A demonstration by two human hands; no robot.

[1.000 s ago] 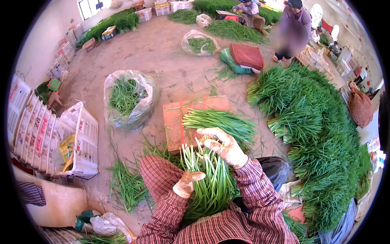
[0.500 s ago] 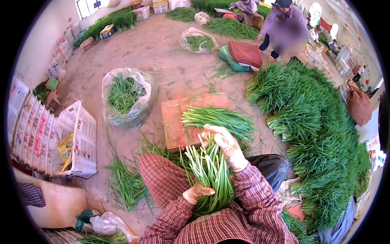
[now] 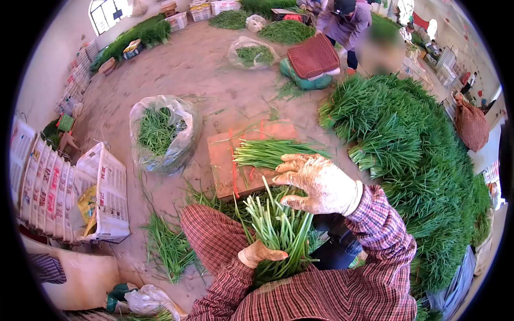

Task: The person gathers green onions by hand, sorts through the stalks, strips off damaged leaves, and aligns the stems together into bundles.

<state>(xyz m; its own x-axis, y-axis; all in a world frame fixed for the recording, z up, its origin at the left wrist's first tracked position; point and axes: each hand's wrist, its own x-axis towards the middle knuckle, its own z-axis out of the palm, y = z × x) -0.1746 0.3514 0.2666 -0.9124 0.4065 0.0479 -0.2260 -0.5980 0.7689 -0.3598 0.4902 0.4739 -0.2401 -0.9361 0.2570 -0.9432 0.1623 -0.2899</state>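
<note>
In my lap lies a loose bunch of green stalks (image 3: 284, 227), its pale ends pointing up and away from me. My left hand (image 3: 261, 253), in a stained glove, is wrapped round the left side of this bunch, thumb across it. Raised above the bunch's right side is my right hand (image 3: 318, 183), also gloved, fingers spread and apart from the stalks. Beyond it, a second bunch of stalks (image 3: 267, 153) rests on a reddish board (image 3: 222, 166) with red ties lying on it.
A clear bag of greens (image 3: 190, 131) stands left of the board. White crates (image 3: 113, 192) are at the left. A large heap of green bundles (image 3: 417, 176) fills the right. A co-worker (image 3: 348, 24) bends beside a red cushion (image 3: 313, 56) at the back.
My right hand has moved off the stalks, up and to the right, and its fingers have spread. My left hand stays on the bunch. The co-worker has bent down and moved towards the cushion, which is lifted.
</note>
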